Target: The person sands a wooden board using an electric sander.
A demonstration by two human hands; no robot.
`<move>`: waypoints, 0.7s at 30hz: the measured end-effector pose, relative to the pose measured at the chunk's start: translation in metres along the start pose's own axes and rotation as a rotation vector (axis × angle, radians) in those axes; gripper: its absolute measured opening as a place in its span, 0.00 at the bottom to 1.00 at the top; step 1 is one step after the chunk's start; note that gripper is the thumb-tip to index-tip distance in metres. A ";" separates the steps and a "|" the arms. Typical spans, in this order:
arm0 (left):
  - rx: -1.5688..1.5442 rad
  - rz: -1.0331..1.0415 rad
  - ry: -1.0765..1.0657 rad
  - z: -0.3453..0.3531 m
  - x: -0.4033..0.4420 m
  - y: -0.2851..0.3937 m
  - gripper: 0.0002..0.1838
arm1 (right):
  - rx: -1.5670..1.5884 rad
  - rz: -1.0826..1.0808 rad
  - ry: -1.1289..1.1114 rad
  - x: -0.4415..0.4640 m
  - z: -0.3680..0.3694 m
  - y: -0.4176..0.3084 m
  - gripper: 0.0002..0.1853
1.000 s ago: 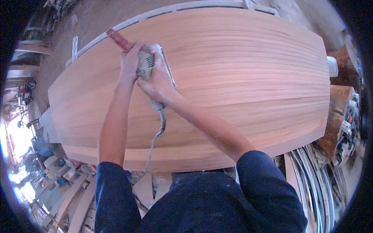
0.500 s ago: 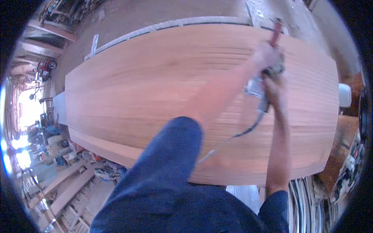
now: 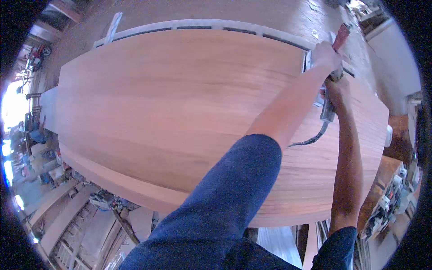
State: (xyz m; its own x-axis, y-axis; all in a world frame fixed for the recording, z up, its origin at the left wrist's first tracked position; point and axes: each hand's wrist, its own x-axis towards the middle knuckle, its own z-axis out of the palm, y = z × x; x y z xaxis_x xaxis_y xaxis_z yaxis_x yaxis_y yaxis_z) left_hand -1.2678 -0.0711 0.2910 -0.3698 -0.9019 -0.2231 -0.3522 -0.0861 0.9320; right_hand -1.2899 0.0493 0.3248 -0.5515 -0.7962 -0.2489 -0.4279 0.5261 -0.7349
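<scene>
A corded power sander [image 3: 328,114] lies at the far right part of a large wooden board [image 3: 180,99]. My left hand [image 3: 326,55] is wrapped round its front, beside a red part [image 3: 342,37] that sticks out past the board's far edge. Just nearer to me, my right hand [image 3: 338,90] is closed round the rear of the sander. Its dark cord [image 3: 310,140] curves from the rear across the board and passes behind my left arm. Both hands and forearms hide much of the tool, and its underside cannot be seen.
A pale metal frame [image 3: 193,22] runs along the board's far edge. Wooden planks and clutter [image 3: 76,216] lie on the floor at lower left. At the right stands a brown wooden block [image 3: 382,189] beside assorted items [image 3: 389,202]. A pale panel [image 3: 391,63] leans at the upper right.
Both hands have moved the sander away from me and to the right, towards the board's far edge. The camera view has shifted too.
</scene>
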 end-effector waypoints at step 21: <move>-0.037 -0.072 0.578 -0.655 -0.067 -0.253 0.24 | -0.147 -0.535 -0.426 -0.137 0.502 -0.350 0.27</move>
State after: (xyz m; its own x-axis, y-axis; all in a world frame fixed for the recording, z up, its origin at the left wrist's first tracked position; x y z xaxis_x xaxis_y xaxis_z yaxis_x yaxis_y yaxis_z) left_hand -0.5909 -0.2661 0.2572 0.1865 -0.9770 -0.1036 -0.3248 -0.1609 0.9320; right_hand -0.7050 -0.1756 0.2991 0.0779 -0.9891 -0.1247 -0.6716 0.0404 -0.7398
